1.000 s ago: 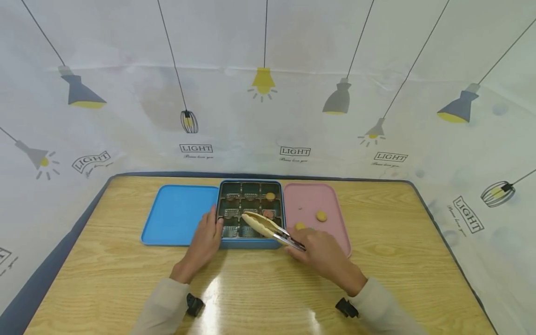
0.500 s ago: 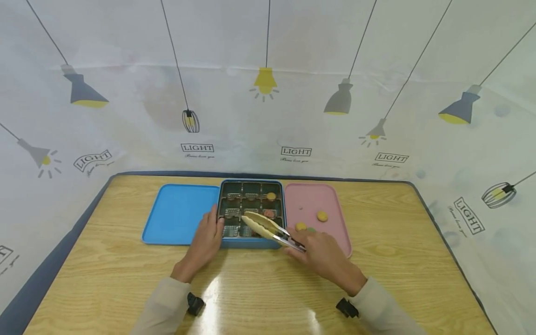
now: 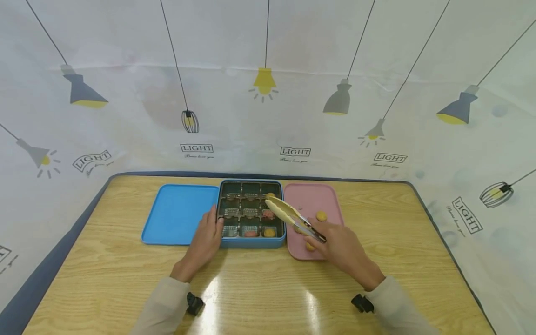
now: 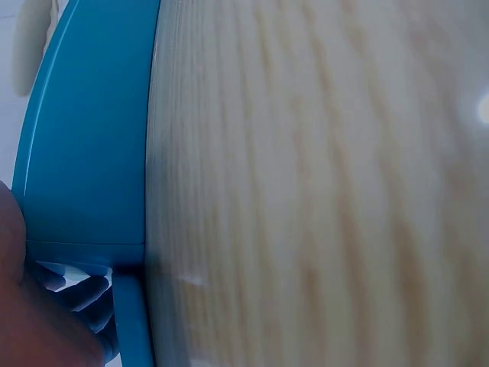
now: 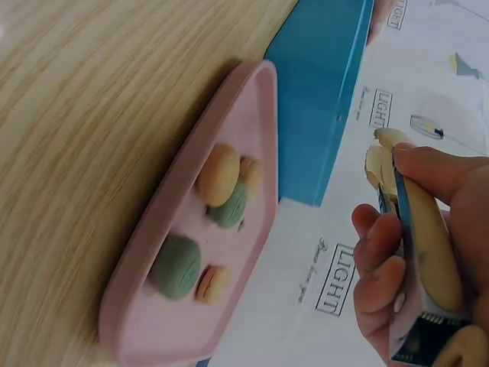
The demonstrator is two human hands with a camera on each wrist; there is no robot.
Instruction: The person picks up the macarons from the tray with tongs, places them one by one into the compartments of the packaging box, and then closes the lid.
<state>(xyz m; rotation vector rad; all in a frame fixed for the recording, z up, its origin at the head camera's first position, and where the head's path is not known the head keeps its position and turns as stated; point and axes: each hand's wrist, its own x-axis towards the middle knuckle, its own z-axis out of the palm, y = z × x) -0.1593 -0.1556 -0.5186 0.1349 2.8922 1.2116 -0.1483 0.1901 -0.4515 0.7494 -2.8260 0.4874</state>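
A blue box [image 3: 251, 243] with a dark insert divided into several compartments stands at mid-table in the head view. My left hand [image 3: 207, 230] holds its left wall, thumb at the rim and fingers along the outside. My right hand [image 3: 341, 244] grips tongs [image 3: 289, 215] with beige tips, which hover over the box's right side with nothing visible between them. Small round cakes sit in the box: a yellow cake [image 3: 270, 232] and a pink cake [image 3: 251, 233] in the front row, another pink one [image 3: 268, 214] behind. The tongs partly cover a yellow one at the back right.
A pink tray [image 3: 301, 257] lies against the box's right side. On it are yellow cakes [image 5: 218, 175] and green cakes [image 5: 176, 266], partly behind my right hand in the head view. A flat blue lid [image 3: 180, 214] lies left of the box. A printed cloth rises behind the table.
My right hand and the tongs have moved right and back, off the box's front row. A pink and a yellow cake now show there. The left hand has stayed put.
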